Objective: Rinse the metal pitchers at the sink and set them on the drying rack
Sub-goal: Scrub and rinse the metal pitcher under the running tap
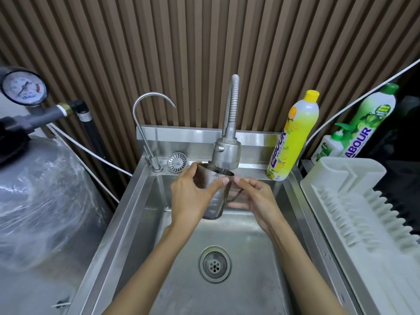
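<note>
A metal pitcher (214,196) is held upright over the steel sink (141,201), its mouth right under the spray head of the flexible faucet (227,153). My left hand (191,196) wraps around the pitcher's body from the left, thumb across its front. My right hand (254,196) holds it from the right, at the thin handle. I cannot tell whether water is running. The white drying rack (354,214) stands to the right of the sink with nothing on it.
A thin gooseneck tap (145,123) and a round strainer (176,162) sit at the sink's back left. The drain (214,264) is in the basin floor. A yellow detergent bottle (293,137) and green bottles (363,126) stand at back right. A plastic-wrapped tank (41,201) with a pressure gauge (22,87) is at left.
</note>
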Tool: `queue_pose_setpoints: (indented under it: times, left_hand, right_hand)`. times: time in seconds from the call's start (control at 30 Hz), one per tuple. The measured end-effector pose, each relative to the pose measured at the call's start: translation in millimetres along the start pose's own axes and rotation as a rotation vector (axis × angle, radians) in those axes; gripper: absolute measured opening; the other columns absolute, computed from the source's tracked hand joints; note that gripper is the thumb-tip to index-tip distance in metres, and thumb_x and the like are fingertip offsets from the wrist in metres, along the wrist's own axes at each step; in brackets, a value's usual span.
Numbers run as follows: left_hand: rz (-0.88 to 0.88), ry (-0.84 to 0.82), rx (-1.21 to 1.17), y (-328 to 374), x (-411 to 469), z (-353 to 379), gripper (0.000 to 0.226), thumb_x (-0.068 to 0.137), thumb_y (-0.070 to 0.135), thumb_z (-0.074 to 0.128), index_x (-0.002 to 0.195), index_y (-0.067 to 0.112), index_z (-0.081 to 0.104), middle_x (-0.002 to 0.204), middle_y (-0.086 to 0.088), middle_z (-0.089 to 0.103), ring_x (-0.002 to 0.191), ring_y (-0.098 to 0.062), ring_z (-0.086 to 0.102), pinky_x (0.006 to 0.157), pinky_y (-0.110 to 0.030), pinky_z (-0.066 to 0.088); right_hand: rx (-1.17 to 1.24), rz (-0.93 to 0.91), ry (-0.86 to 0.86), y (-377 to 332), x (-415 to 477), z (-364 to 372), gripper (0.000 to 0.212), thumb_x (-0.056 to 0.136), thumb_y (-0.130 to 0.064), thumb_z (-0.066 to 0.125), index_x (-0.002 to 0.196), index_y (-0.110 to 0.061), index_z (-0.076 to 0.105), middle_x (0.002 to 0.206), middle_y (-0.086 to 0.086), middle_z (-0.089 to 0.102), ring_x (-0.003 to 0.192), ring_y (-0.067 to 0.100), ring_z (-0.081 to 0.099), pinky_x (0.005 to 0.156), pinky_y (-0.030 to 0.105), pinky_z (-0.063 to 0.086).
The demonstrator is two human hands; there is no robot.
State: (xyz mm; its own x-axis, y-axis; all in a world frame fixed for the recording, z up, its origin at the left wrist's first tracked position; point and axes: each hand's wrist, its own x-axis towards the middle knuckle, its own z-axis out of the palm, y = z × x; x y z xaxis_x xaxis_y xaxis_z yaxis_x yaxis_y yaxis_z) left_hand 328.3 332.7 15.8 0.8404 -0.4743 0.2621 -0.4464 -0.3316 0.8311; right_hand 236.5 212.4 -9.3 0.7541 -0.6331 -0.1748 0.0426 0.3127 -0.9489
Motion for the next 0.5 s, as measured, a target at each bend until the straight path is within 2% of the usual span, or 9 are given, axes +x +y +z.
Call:
queue_pose_setpoints:
  times: [0.03,0.07,0.17,0.2,0.27,0.37,0.4,0.5]
  left_hand:
    - [-0.025,-0.05,-0.011,-2.9,1.2,-0.4,0.054,0.061,0.055,0.077,0.092,0.011,0.065,0.085,0.0,0.07,0.083,-0.017,0.065,0.082,-0.029,0.049]
    - [-0.06,-0.101,-0.045,-5.6,0.9,-1.2,0.053,0.06,0.058,0.076,0.088,0.013,0.066,0.078,0.001,0.072,0.079,-0.013,0.067,0.079,-0.028,0.052]
    - [-0.176,-0.233,-0.173,-14.1,-4.1,1.4,0.027,0.066,0.045,0.078,0.08,0.024,0.068,0.07,0.016,0.068,0.07,0.014,0.063,0.066,-0.001,0.044]
    - [-0.21,-0.268,-0.221,-16.0,-6.5,3.6,0.02,0.068,0.038,0.078,0.08,0.027,0.067,0.071,0.018,0.067,0.065,0.019,0.06,0.062,0.003,0.041]
    - [-0.26,-0.336,-0.34,-19.8,-10.7,8.5,0.019,0.07,0.03,0.078,0.085,0.029,0.067,0.079,0.014,0.07,0.066,0.017,0.061,0.062,0.003,0.041]
    - [-0.273,-0.425,-0.513,-23.7,-14.0,16.0,0.024,0.073,0.021,0.076,0.096,0.024,0.068,0.097,0.006,0.073,0.09,0.0,0.067,0.073,-0.005,0.047]
    - [-0.26,-0.431,-0.564,-23.3,-14.6,18.6,0.026,0.074,0.016,0.074,0.099,0.022,0.067,0.097,0.008,0.072,0.093,-0.001,0.066,0.075,-0.006,0.047]
    - [-0.187,-0.368,-0.669,-17.8,-13.4,25.8,0.041,0.074,0.003,0.072,0.109,0.021,0.061,0.099,0.016,0.068,0.093,0.006,0.064,0.079,-0.006,0.046]
  right_hand:
    - [-0.03,0.004,0.033,-2.9,-1.9,-0.7,0.014,0.084,-0.016,0.065,0.079,-0.004,0.061,0.08,0.009,0.073,0.076,0.024,0.073,0.054,0.035,0.058]
    - [-0.077,0.006,0.063,-6.4,-3.5,-2.2,0.016,0.083,-0.016,0.067,0.076,-0.004,0.059,0.079,0.01,0.073,0.073,0.024,0.073,0.052,0.035,0.058]
    - [-0.266,-0.007,0.147,-19.7,-10.4,-5.0,0.025,0.078,-0.019,0.074,0.066,-0.008,0.055,0.07,0.008,0.069,0.058,0.014,0.069,0.046,0.03,0.056]
    - [-0.332,-0.024,0.18,-24.0,-12.5,-5.7,0.027,0.076,-0.02,0.075,0.063,-0.009,0.053,0.067,0.008,0.067,0.052,0.01,0.067,0.043,0.028,0.055]
    - [-0.49,-0.061,0.242,-32.3,-17.4,-7.2,0.031,0.073,-0.022,0.078,0.059,-0.011,0.052,0.069,0.012,0.068,0.054,0.013,0.066,0.046,0.031,0.056]
    - [-0.759,-0.199,0.325,-42.3,-24.9,-8.1,0.032,0.07,-0.029,0.079,0.055,-0.017,0.054,0.067,0.01,0.07,0.062,0.027,0.067,0.061,0.044,0.058]
    - [-0.807,-0.256,0.337,-43.9,-26.7,-8.7,0.031,0.071,-0.03,0.079,0.055,-0.019,0.055,0.065,0.007,0.068,0.063,0.026,0.066,0.064,0.042,0.057]
    - [-0.783,-0.36,0.338,-46.9,-29.8,-7.1,0.03,0.074,-0.022,0.077,0.058,-0.021,0.051,0.071,0.002,0.068,0.069,0.015,0.064,0.066,0.021,0.048]
